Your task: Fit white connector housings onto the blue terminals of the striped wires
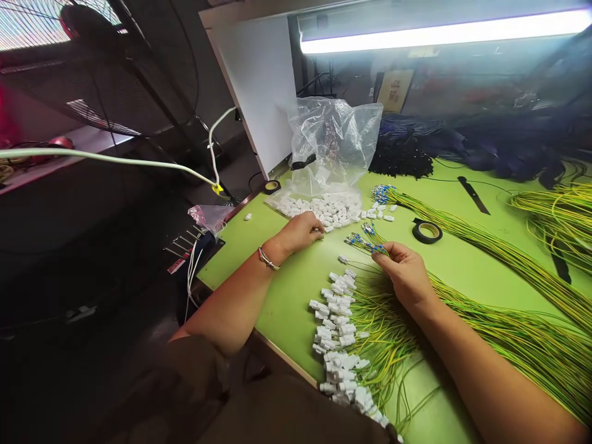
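Note:
My left hand point(300, 233) is at the near edge of a pile of small white plastic connector housings point(335, 209). Its fingers curl down together, and whatever they pinch is hidden. In my right hand point(407, 271) is a bunch of yellow-green wires, gripped between thumb and fingers just behind their blue-sleeved metal terminals point(365, 240). Below that hand, many yellow-green wires point(388, 345) lie with white housings point(340, 333) fitted on their ends. A single housing point(343, 259) on a wire sits just above this group.
A clear plastic bag point(333, 142) stands open behind the loose housings. Black tape rolls point(427, 231) and another wire bundle point(462, 228) lie to the right. A dark flat blade-like strip point(473, 195) is farther back. A white cable point(115, 158) hangs across the left, beside a fan point(92, 68).

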### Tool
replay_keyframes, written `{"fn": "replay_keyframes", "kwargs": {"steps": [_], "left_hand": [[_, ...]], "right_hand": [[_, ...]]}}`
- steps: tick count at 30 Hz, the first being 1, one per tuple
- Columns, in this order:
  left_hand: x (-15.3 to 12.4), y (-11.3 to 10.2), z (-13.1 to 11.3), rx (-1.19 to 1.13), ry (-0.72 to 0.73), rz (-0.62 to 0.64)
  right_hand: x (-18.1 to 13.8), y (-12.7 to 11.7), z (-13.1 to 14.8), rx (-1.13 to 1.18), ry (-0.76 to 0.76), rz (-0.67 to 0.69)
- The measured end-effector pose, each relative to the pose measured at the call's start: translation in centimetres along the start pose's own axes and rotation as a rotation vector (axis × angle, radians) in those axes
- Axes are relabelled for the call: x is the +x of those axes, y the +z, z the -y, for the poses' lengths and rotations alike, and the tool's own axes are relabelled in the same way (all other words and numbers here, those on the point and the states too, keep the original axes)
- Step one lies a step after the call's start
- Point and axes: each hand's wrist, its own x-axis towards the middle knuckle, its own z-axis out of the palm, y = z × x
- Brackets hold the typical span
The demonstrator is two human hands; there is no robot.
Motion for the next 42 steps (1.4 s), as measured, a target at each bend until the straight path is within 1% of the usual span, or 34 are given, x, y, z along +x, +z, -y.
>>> {"fn": "replay_keyframes", "kwargs": {"steps": [2,3,5,6,8,10,12,15,17,20,22,30,35,38,40,42], "left_hand": [[-0.1,0.0,-0.5,-0.072,-0.016,-0.052],[-0.2,0.1,-1.0,-0.153,-0.043,-0.077],[-0.5,0.6,-2.3,-0.421,-0.134,-0.081],[-0.7,0.9,-3.0,-0.592,-0.184,-0.054],[-1.2,1.7,-4.6,-0.929,-0.266,0.038],[-1.6,2.4,-5.9,-1.18,-0.336,0.122],[-1.7,2.9,-6.6,-1.352,-0.401,0.165],[-1.7,3.1,-6.8,-1.501,-0.439,0.166],[-1.7,3.1,-6.7,-1.539,-0.431,0.176],[-1.8,3.2,-6.5,-1.546,-0.417,0.222],[-1.9,3.3,-6.5,-1.546,-0.412,0.229],[-1.9,3.6,-6.3,-1.511,-0.403,0.179],[-1.9,4.2,-6.1,-1.475,-0.309,0.146],[-1.9,4.1,-6.2,-1.455,-0.278,0.147],[-1.9,3.9,-6.4,-1.41,-0.237,0.139],[-1.8,3.6,-6.7,-1.32,-0.164,0.093]], "right_hand": [[0.0,0.0,0.1,-0.013,-0.009,-0.003],[0.0,0.0,0.1,-0.018,-0.013,-0.006],[-0.1,0.1,0.3,-0.029,-0.027,-0.012],[-0.1,0.1,0.4,-0.037,-0.033,-0.014],[-0.2,0.3,0.6,-0.059,-0.038,-0.014],[-0.3,0.3,0.7,-0.075,-0.034,-0.008],[-0.3,0.3,0.7,-0.074,-0.029,0.002],[-0.3,0.2,0.7,-0.064,-0.026,0.01],[-0.3,0.3,0.7,-0.056,-0.018,0.019],[-0.2,0.4,0.8,-0.029,-0.009,0.03],[-0.3,0.5,0.9,-0.022,-0.002,0.037],[-0.4,0.5,1.2,-0.009,0.062,0.039],[-0.5,0.4,1.4,-0.039,0.063,0.045],[-0.6,0.5,1.5,-0.058,0.045,0.042],[-0.6,0.5,1.5,-0.08,0.022,0.043],[-0.5,0.6,1.5,-0.114,0.001,0.054]]}}
